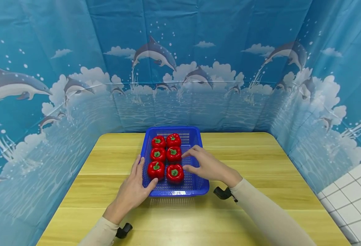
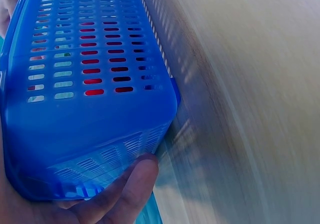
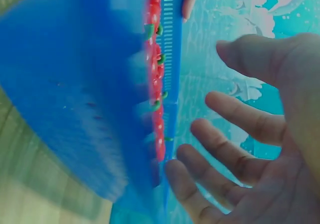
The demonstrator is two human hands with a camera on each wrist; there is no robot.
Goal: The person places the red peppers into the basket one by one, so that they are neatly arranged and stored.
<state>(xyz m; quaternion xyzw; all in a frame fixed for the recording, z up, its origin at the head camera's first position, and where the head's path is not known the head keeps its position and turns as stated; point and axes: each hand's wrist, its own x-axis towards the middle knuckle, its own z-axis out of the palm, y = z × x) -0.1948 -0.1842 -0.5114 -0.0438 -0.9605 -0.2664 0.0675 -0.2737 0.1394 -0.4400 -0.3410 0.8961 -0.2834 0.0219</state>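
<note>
A blue slotted plastic basket [image 1: 199, 143] stands on the wooden table [image 1: 260, 164], with several red bell peppers [image 1: 175, 173] in two rows in its left half. My left hand [image 1: 134, 188] lies against its near left corner, fingers straight along the left wall and thumb [image 2: 127, 189] on the front wall of the basket [image 2: 90, 119]. My right hand [image 1: 203, 165] hovers over the bare right half, beside the peppers. In the right wrist view the right hand [image 3: 260, 149] has its fingers spread, apart from the basket [image 3: 75, 84] and the peppers [image 3: 155, 84].
Blue curtains printed with dolphins [image 1: 156, 51] close off the back and both sides of the table. White tiles [image 1: 356, 194] show at the lower right. Bare tabletop lies on either side of the basket and in front of it.
</note>
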